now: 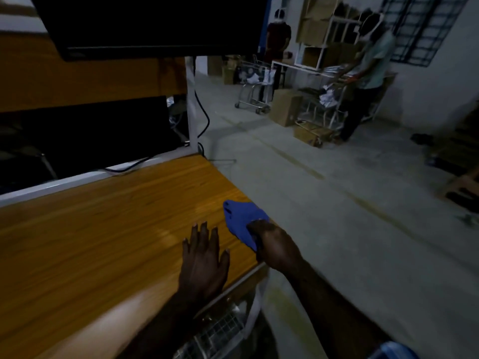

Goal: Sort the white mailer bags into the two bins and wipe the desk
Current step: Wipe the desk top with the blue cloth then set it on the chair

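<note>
Head view. Wooden desk (98, 229), running from 9 o'clock to centre, its near corner at 5 o'clock; dark monitor (155, 24) above it at 12 o'clock; concrete floor (324, 203) to the right; two people at shelving with cardboard boxes (285, 110) and a cart (255, 81) at 1 o'clock; wire bin (220, 330) beneath the desk edge at 6 o'clock, contents unclear; left hand (202, 260) flat on the desk, fingers straight and spread; right hand (272, 244) just beside it at 3 o'clock, fingers curled round a blue cloth (241, 218) lying on the desk by its right edge.
</note>
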Available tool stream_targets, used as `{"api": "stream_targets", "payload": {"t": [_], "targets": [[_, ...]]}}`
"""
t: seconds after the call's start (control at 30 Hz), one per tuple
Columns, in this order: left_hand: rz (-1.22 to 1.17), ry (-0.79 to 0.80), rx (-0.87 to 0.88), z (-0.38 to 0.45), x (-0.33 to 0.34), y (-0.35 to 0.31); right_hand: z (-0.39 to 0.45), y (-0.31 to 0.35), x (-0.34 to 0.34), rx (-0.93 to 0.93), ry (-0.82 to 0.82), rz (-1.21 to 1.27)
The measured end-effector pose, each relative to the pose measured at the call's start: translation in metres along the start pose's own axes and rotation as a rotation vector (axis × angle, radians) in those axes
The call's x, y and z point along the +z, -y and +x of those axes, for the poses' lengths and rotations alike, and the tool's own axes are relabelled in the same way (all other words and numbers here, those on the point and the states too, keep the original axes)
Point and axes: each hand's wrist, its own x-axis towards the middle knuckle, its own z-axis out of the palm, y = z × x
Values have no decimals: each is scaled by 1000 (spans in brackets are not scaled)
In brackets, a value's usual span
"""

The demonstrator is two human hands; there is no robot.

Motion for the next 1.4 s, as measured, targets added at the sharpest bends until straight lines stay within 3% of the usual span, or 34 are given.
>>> {"api": "stream_targets", "payload": {"t": [0.23, 0.4, 0.53, 1.07, 1.4], "targets": [[48, 74, 9, 21, 22, 0, 33, -10, -4, 44, -103, 9], [126, 180, -38, 23, 35, 5, 59, -12, 17, -3, 126, -86], [185, 208, -58, 23, 39, 7, 55, -22, 46, -20, 168, -144], [158, 47, -163, 19, 42, -9, 51, -64, 51, -213, 89, -32], [209, -6, -337, 22, 49, -28, 74, -81, 50, -318, 74, -4]]}}
